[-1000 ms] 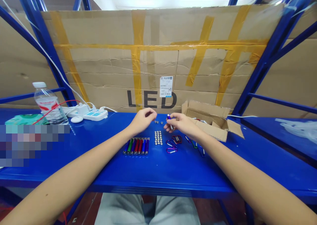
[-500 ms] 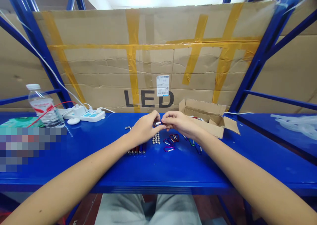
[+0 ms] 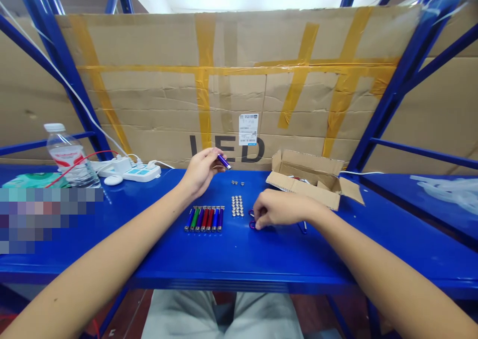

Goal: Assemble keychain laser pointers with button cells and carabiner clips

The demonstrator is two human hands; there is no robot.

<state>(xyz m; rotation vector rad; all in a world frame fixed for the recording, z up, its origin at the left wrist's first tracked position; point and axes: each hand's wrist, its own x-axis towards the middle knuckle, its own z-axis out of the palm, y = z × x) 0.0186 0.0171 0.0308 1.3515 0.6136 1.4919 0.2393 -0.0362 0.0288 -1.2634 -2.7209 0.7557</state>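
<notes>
My left hand [image 3: 203,172] holds a small purple metal tube, which looks like a mini flashlight [image 3: 224,162], tilted above the table. My right hand [image 3: 274,208] reaches down with thumb and fingers closed at a purple carabiner [image 3: 253,225]; the palm hides most of the carabiners around it. To the left lies a row of several coloured tubes [image 3: 203,219] in purple, green, red and blue. Between the hands sits a block of small silver button cells [image 3: 237,206], with a few loose small metal pieces [image 3: 235,182] behind it.
An open cardboard box [image 3: 306,179] stands at the back right. A water bottle [image 3: 70,155] and a white power strip [image 3: 130,170] with cables stand at the left. A large cardboard sheet [image 3: 160,105] forms the back of the blue table [image 3: 239,259].
My hands have parted. The left moved back and left with the purple tube, uncovering the tube row; the right came down to the right, onto the carabiners.
</notes>
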